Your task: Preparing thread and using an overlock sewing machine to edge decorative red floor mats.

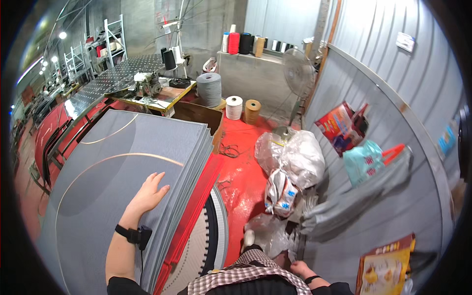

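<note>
My left hand (151,191) is open, fingers spread, over the right part of a tall stack of grey mats (105,182). It touches or hovers just above the top mat; I cannot tell which. Thin pale curved lines run across that mat. Low in the view, beside my checked apron (255,270), is my right hand (302,270). Its fingers look curled inward, and whatever they hold, if anything, is hidden. Clear plastic (275,233) lies close to that hand. Red sheets (196,196) show along the stack's right side.
A round-patterned mat (196,250) lies beside the stack on the red floor (241,172). Plastic bags (300,155) are piled right of centre, near a fan (298,73). Bags hang on the grey metal wall (339,196). Thread cones (234,107) and a sewing machine (147,84) stand ahead.
</note>
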Motion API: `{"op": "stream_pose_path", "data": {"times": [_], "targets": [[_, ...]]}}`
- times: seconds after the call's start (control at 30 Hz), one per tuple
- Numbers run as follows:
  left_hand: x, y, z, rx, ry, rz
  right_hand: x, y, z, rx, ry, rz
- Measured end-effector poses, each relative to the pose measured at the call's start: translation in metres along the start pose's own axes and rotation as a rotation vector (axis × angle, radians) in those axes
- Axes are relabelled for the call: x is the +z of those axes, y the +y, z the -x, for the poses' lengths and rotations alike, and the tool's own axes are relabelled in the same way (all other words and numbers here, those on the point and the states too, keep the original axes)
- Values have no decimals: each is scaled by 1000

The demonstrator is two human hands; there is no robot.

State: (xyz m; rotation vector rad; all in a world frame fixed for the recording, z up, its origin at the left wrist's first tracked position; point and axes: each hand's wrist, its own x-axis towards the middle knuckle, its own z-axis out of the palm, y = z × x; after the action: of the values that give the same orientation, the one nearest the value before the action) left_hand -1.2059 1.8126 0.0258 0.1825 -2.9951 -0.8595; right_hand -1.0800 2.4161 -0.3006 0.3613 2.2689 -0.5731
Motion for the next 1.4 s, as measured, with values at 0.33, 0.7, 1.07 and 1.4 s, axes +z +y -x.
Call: {"op": "stream_pose_path", "data": {"times": [0.33, 0.7, 1.07, 1.4], "targets": [[79, -5, -216, -472, -20, -173, -231, -150, -284, -339, 15, 160], [75, 26, -305, -886, 718, -58, -472, -579, -451, -818, 154, -135], [102, 13, -725, -208, 333, 620, -555, -948, -579, -1243, -97, 51], [140, -25, -816, -563, 531, 476, -515, -1235, -698, -1577, -67, 103]]}}
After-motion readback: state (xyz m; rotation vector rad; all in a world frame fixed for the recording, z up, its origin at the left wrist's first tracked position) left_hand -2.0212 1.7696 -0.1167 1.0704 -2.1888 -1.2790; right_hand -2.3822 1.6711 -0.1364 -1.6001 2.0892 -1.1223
